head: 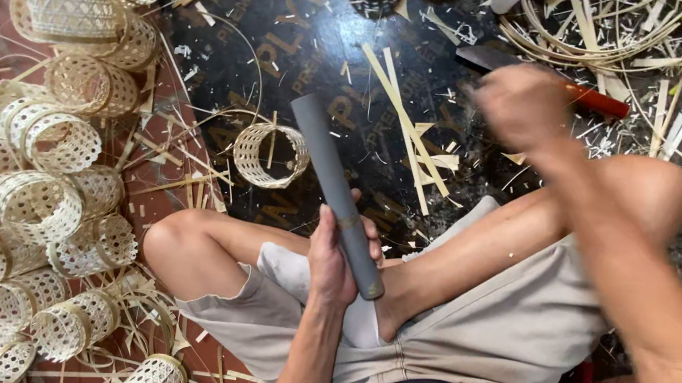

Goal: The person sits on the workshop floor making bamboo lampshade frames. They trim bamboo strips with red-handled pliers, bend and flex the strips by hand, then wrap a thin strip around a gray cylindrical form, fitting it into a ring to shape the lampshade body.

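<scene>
A dark board [309,43] covers the floor ahead of both hands, littered with bamboo strips [409,125]. Far out to the left of the left hand [332,262] lies a heap of woven baskets [33,200]. That hand is wrapped around the lower part of a grey tube [336,191], which slants up and away from it. Just beyond the tube's top sits a small woven ring [271,155]. The right hand [520,106] is blurred, at a red-handled knife [555,84]; its grip I cannot tell.
</scene>
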